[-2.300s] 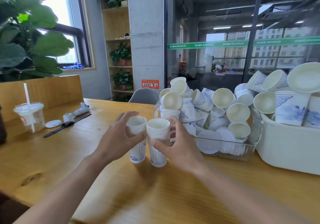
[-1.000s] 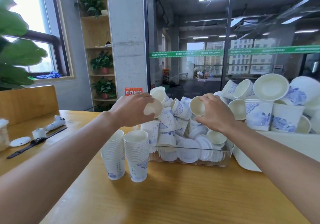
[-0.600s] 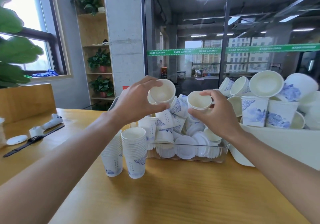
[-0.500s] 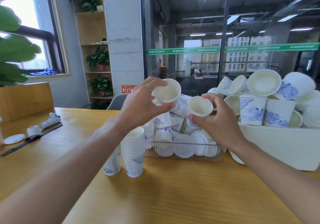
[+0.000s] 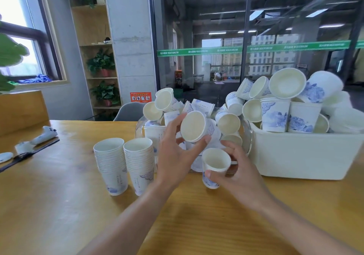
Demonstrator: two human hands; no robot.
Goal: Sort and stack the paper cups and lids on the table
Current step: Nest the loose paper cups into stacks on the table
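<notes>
Cups are in both your hands: your left hand [image 5: 173,154] pinches one cup [image 5: 194,126] tipped on its side, and your right hand [image 5: 236,174] wraps around another cup [image 5: 213,166] held upright, mouth up. That way, I think, one can slide into the other, then join the two stacks [image 5: 126,164] standing on the surface [image 5: 59,205] beside the clear bin [image 5: 247,138].

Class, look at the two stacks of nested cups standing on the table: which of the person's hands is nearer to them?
Left. The left hand, holding a tilted cup, is just beside the cup stacks; the right hand, gripping an upright cup, lies beyond it, farther away.
</notes>
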